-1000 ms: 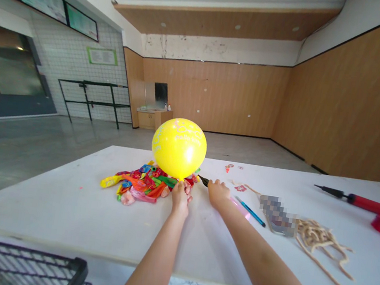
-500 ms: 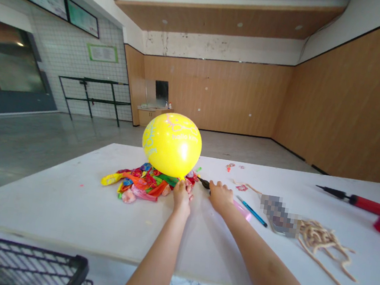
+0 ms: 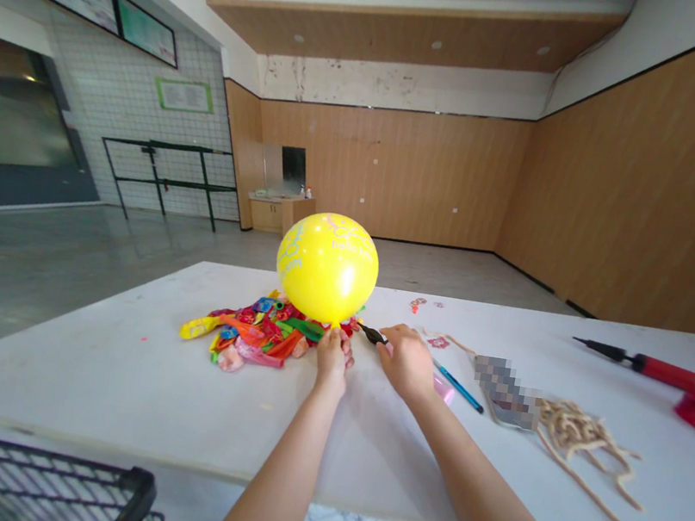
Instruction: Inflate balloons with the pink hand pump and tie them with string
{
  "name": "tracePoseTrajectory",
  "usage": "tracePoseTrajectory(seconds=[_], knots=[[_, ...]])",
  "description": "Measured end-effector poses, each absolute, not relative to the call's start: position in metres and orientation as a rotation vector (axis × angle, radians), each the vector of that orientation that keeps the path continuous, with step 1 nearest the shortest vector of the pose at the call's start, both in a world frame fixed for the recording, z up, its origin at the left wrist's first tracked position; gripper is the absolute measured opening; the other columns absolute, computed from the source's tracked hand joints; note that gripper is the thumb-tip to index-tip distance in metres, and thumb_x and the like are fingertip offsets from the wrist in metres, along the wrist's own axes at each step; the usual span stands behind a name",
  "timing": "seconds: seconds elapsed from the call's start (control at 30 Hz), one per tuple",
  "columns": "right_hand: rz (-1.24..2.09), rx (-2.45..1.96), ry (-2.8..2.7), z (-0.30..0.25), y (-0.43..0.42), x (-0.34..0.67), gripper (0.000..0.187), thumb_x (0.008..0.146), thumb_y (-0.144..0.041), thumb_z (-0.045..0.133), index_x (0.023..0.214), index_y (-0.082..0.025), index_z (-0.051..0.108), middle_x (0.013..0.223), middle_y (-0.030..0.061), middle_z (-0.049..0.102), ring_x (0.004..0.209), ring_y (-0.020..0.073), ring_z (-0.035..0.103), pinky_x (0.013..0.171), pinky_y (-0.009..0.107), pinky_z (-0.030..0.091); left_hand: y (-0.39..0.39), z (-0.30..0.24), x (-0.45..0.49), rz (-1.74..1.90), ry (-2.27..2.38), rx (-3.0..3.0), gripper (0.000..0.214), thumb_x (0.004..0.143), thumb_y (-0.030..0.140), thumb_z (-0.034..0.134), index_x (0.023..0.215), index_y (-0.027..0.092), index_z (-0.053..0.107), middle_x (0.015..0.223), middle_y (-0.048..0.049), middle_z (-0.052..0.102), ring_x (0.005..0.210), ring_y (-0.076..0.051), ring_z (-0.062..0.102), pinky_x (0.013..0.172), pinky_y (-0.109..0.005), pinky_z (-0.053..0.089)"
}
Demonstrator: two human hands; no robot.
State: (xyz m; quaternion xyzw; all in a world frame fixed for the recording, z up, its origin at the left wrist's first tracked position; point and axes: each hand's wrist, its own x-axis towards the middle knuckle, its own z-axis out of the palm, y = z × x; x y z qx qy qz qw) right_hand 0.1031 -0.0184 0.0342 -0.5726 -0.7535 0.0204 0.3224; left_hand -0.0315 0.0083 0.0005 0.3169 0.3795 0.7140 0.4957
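An inflated yellow balloon (image 3: 326, 266) with pale printed figures and lettering stands above my left hand (image 3: 332, 361), whose fingers are closed around its neck. Just right of it, my right hand (image 3: 406, 361) is wrapped round a balloon pump with a black tapered nozzle (image 3: 371, 333) that points toward the balloon's neck. The nozzle tip is apart from the neck or hidden by my left fingers; I cannot tell. Part of a pink body (image 3: 443, 389) shows under my right wrist. Behind my left hand lies a pile of uninflated balloons (image 3: 258, 334) in many colours.
On the white table (image 3: 169, 408), a blue pen (image 3: 462, 389), a blurred-out phone (image 3: 505, 393) and tangled beige cord (image 3: 576, 430) lie to the right. Farther right is a red pump (image 3: 670, 373). A black wire basket (image 3: 21, 477) stands at lower left.
The yellow balloon has shifted slightly right and tilted toward my right hand. My right hand has turned a little on the pump, while my left still grips the neck.
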Motion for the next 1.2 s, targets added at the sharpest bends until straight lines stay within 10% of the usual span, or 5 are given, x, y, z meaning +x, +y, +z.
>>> tracePoseTrajectory(seconds=[0.4, 0.8, 1.2], knots=[[0.923, -1.068, -1.504, 0.009, 0.015, 0.073, 0.036, 0.076, -0.042, 0.056, 0.049, -0.018, 0.051, 0.041, -0.0018, 0.052, 0.040, 0.0104, 0.048, 0.041, 0.020, 0.033, 0.002, -0.013, -0.005, 1.677, 0.991, 1.090, 0.040, 0.080, 0.053, 0.057, 0.064, 0.019, 0.043, 0.042, 0.0076, 0.036, 0.033, -0.005, 0.029, 0.035, -0.018, 0.020], [1.225, -0.952, -1.109, 0.009, 0.017, 0.093, 0.026, 0.054, -0.037, 0.069, 0.046, -0.019, 0.052, 0.038, -0.0035, 0.048, 0.035, 0.0089, 0.040, 0.036, 0.023, 0.027, -0.003, -0.018, 0.001, 1.434, 1.031, 1.432, 0.039, 0.086, 0.053, 0.048, 0.066, 0.020, 0.046, 0.040, 0.0066, 0.040, 0.029, -0.007, 0.031, 0.030, -0.020, 0.021], [1.323, -0.843, -0.900, 0.013, 0.015, 0.088, 0.020, 0.045, -0.029, 0.074, 0.054, -0.017, 0.061, 0.050, 0.0005, 0.063, 0.045, 0.0121, 0.053, 0.044, 0.024, 0.040, -0.014, 0.003, 0.000, 1.431, 0.754, 0.763, 0.038, 0.065, 0.041, 0.080, 0.078, 0.012, 0.061, 0.063, -0.0038, 0.067, 0.050, -0.010, 0.060, 0.050, -0.020, 0.051]])
